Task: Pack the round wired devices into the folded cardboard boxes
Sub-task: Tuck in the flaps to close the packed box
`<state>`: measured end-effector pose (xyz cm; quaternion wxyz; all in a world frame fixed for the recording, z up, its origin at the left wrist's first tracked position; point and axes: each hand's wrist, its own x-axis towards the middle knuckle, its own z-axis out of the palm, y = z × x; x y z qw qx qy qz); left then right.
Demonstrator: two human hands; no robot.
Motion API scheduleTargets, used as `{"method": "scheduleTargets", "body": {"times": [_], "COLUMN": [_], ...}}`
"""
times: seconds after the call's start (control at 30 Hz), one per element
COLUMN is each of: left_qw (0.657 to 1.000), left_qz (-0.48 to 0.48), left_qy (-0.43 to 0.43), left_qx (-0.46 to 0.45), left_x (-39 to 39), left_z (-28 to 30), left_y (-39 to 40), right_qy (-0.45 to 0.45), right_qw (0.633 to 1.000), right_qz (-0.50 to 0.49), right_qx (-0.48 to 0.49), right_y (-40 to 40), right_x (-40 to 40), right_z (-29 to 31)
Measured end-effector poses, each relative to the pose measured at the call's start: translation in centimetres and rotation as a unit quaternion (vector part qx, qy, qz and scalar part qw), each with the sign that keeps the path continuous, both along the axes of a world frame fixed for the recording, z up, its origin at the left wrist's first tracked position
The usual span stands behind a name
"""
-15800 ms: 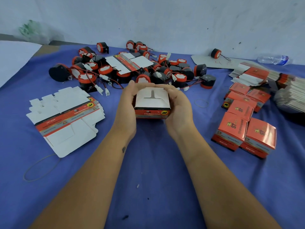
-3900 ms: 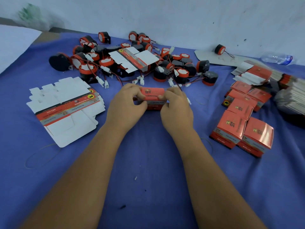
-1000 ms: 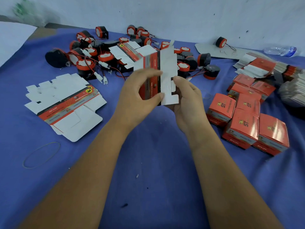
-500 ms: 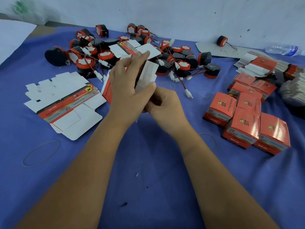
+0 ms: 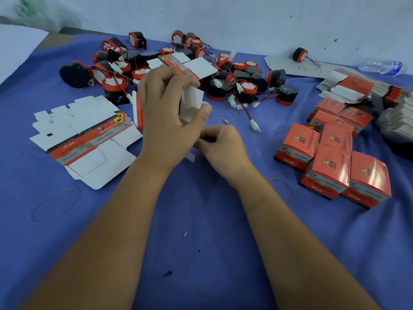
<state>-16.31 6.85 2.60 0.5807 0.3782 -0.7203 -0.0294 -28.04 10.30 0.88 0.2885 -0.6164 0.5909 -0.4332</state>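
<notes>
Both hands, left hand [image 5: 166, 113] and right hand [image 5: 220, 144], grip a half-folded red-and-white cardboard box [image 5: 190, 104]; next, a black-and-red round wired device [image 5: 248, 89] from two o'clock.

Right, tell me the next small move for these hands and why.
Probably finish folding the bottom flaps shut. The left hand grips a half-formed carton with white flaps still splayed, and the right hand pinches a flap at its lower end. No device is in it yet; the round wired devices lie in a heap behind.
</notes>
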Motion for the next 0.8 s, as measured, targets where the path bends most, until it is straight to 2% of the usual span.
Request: {"method": "scheduleTargets", "body": {"times": [0.1,0.17,0.27,0.37,0.47,0.53,0.6,0.7,0.8], "left_qw": [0.999,0.999,0.993,0.969,0.962,0.974,0.982,0.949,0.923], "left_qz": [-0.006,-0.032,-0.086,-0.183,-0.207,-0.17,-0.149,-0.227,-0.256], "left_qy": [-0.004,-0.023,-0.072,-0.112,-0.122,-0.095,-0.024,0.125,0.186], "left_qx": [-0.031,-0.025,0.034,0.124,0.131,0.112,0.116,0.179,0.219], "left_x": [0.2,0.3,0.3,0.4,0.1,-0.2,-0.5,-0.8,-1.0], "left_z": [0.0,-0.1,-0.6,-1.3,-1.7,-1.6,-1.2,-0.6,-0.2], "left_y": [-0.3,-0.3,-0.4,-0.3,-0.2,-0.2,-0.1,0.4,0.7], "right_qy": [0.002,-0.033,-0.154,-0.291,-0.366,-0.374,-0.374,-0.394,-0.394], "right_qw": [0.997,0.988,0.963,0.919,0.889,0.887,0.897,0.906,0.912], "right_qz": [-0.083,-0.15,-0.221,-0.266,-0.275,-0.265,-0.213,-0.099,-0.022], "right_qx": [-0.002,-0.017,-0.031,-0.024,-0.027,-0.058,-0.1,-0.116,-0.113], "right_y": [-0.4,-0.7,-1.0,-0.9,-0.7,-0.5,-0.5,-0.4,-0.4], "right_x": [-0.4,-0.8,-1.5,-2.6,-3.2,-3.1,-2.7,-2.1,-1.9], "right_z": [-0.1,0.0,0.2,0.7,1.1,1.5,1.8,2.0,1.9]}}
